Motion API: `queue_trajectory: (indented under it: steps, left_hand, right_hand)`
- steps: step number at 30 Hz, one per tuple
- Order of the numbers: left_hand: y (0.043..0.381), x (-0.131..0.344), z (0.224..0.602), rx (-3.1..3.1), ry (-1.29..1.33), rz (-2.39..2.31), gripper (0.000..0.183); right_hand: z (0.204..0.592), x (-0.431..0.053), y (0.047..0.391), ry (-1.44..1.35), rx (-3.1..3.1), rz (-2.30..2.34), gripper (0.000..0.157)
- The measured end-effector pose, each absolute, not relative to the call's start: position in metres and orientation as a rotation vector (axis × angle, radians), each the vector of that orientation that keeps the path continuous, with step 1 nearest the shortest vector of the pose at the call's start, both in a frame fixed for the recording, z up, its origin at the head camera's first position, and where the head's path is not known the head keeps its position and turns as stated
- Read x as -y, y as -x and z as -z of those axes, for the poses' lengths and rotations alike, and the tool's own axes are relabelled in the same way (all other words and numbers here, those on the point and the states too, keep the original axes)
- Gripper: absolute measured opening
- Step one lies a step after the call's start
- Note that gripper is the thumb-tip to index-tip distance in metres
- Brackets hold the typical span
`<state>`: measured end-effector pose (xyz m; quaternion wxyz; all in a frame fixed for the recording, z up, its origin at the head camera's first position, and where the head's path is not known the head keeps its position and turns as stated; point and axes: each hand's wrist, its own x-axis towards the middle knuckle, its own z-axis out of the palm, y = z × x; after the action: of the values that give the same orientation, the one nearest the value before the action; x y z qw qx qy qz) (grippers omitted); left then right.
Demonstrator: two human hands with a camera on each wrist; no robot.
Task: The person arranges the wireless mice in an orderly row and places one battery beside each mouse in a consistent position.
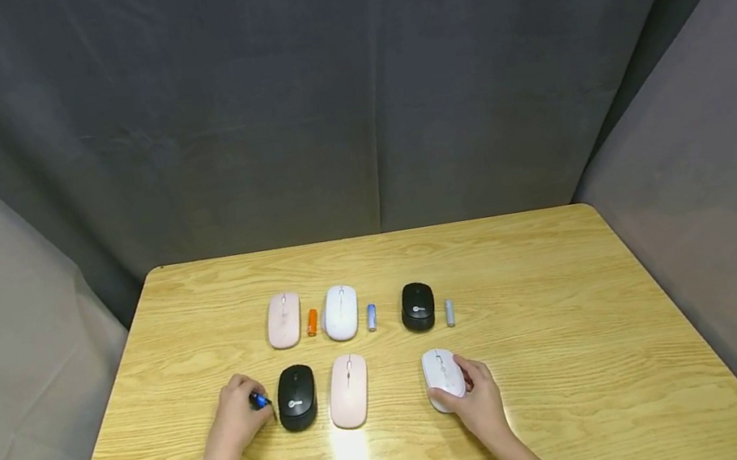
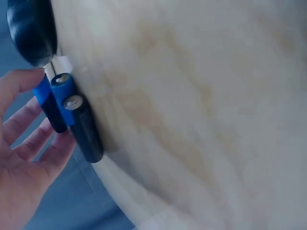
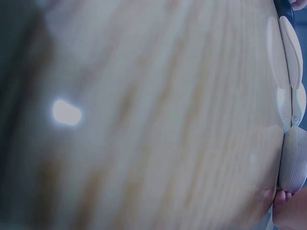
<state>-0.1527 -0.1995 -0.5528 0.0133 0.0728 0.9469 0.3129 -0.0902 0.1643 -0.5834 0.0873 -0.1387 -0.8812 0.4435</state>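
Observation:
At the front left of the table, my left hand [image 1: 241, 411] pinches a blue-and-black battery [image 2: 49, 105] between thumb and fingers. Two more batteries of that kind, one in front [image 2: 86, 129] and one in the middle [image 2: 62, 88], stand close by the fingers in the left wrist view. Just right of this hand lies a black mouse [image 1: 297, 397], with a pink mouse [image 1: 348, 391] beyond it. Farther right, my right hand [image 1: 476, 400] grips a white mouse [image 1: 442, 370], thumb on its near left and fingers along its right side.
A back row holds a pink mouse [image 1: 284, 320], an orange battery [image 1: 312, 322], a white mouse [image 1: 341, 313], a blue battery [image 1: 372, 317], a black mouse [image 1: 417, 306] and a grey battery [image 1: 450, 313]. Dark curtain [image 1: 245, 120] hangs behind the wooden table [image 1: 569, 359].

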Motion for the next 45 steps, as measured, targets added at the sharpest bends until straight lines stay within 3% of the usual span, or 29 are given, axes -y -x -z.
queue_trajectory:
  steps: [16, 45]
  left_hand:
    - [0.167, 0.162, 0.515, -2.908, -0.706, -1.243, 0.022]
    - [0.168, 0.140, 0.549, -2.609, -0.979, -0.917, 0.015]
  right_hand:
    - [0.584, -0.165, 0.090, 0.409, 2.617, -1.327, 0.075]
    - [0.585, -0.165, 0.091, 0.393, 2.602, -1.342, 0.075]
